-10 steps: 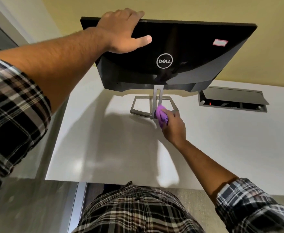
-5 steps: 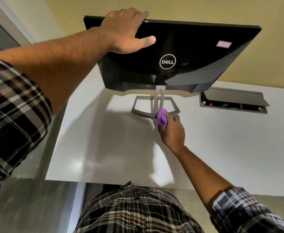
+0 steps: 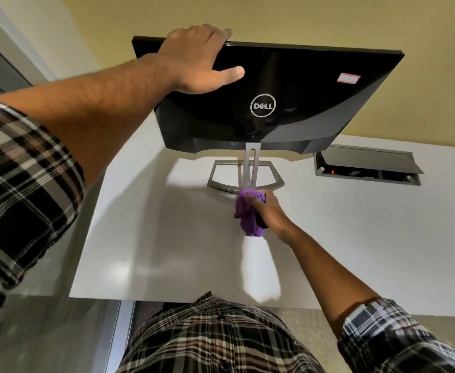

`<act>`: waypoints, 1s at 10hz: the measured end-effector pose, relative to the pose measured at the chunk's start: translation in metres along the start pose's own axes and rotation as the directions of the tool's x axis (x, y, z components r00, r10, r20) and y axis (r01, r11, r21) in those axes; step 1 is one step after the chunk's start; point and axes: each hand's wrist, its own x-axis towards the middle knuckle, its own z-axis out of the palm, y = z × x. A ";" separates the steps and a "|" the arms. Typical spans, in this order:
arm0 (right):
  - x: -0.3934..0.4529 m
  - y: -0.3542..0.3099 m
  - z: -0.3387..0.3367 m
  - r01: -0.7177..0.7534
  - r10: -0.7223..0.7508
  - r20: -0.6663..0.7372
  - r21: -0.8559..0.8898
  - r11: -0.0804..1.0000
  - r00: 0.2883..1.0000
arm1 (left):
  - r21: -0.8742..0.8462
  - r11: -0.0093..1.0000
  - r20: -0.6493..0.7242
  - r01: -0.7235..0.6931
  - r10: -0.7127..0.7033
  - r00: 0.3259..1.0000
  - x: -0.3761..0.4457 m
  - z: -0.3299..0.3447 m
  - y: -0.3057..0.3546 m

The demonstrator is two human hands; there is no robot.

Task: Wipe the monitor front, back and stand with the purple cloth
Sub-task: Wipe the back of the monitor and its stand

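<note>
Head view: purple cloth [image 3: 248, 214] bunched within curled right-hand fingers [image 3: 256, 201], against the stand [image 3: 249, 175] foot.

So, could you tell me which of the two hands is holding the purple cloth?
The right hand, low at the foot of the stand, grips the cloth. The left hand holds only the monitor's top edge.

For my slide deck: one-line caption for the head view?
Left hand steadies the Dell monitor while right hand wipes its stand with purple cloth.
</note>
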 end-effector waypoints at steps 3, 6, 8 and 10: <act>0.010 0.016 -0.007 -0.091 -0.021 -0.306 -0.348 0.933 0.952 | 0.010 1.000 0.004 -0.011 0.011 1.000 0.000 0.000 -0.002; 0.032 0.007 0.008 -0.062 -0.253 -0.512 -0.521 0.851 0.821 | 0.010 1.000 0.006 0.006 -0.006 1.000 0.004 0.002 -0.002; 0.043 0.018 0.019 -0.082 -0.253 -0.370 -0.690 0.719 0.894 | 0.019 1.000 -0.003 0.003 -0.003 1.000 0.003 0.004 -0.002; 0.046 0.019 0.036 -0.175 -0.163 -0.329 -0.788 0.590 0.930 | 0.033 0.999 -0.016 -0.013 0.014 1.000 -0.001 0.006 -0.002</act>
